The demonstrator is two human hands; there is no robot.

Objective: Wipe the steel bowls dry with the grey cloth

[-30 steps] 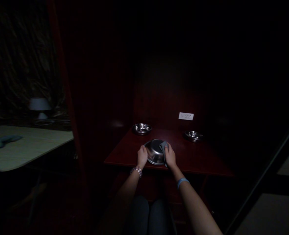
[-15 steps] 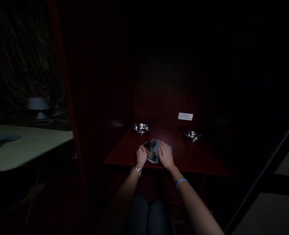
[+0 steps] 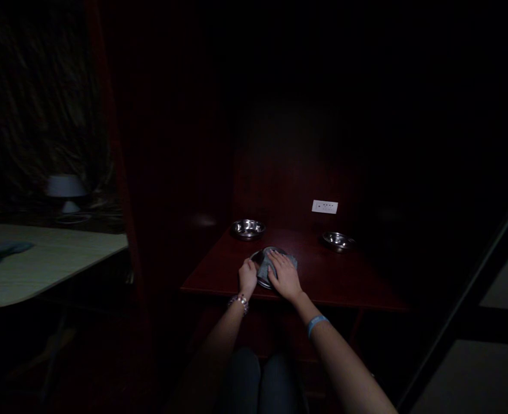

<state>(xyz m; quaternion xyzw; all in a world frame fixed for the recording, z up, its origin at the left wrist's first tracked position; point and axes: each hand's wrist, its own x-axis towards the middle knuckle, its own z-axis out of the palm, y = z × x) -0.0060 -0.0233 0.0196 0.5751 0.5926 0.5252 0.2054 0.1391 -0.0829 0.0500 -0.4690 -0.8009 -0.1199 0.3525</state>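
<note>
A steel bowl (image 3: 256,259) lies at the near edge of a dark red table (image 3: 349,282). My left hand (image 3: 247,277) is closed on the bowl's near left rim. My right hand (image 3: 283,275) lies flat on a grey cloth (image 3: 266,270), pressing it into the bowl, with its fingers spread. Most of the bowl is hidden under the cloth and hand. I wear a bead bracelet on the left wrist and a blue band on the right.
Two more steel bowls stand further back, one at the left (image 3: 247,228) and one at the right (image 3: 338,240). A white socket plate (image 3: 324,206) is on the back panel. To the left are a pale table (image 3: 42,261) with a blue cloth (image 3: 2,252) and a small lamp (image 3: 65,192).
The bowl, tilted up on edge a second ago, has come down flat. My right hand has slid from the bowl's right rim onto its middle, bringing the cloth along.
</note>
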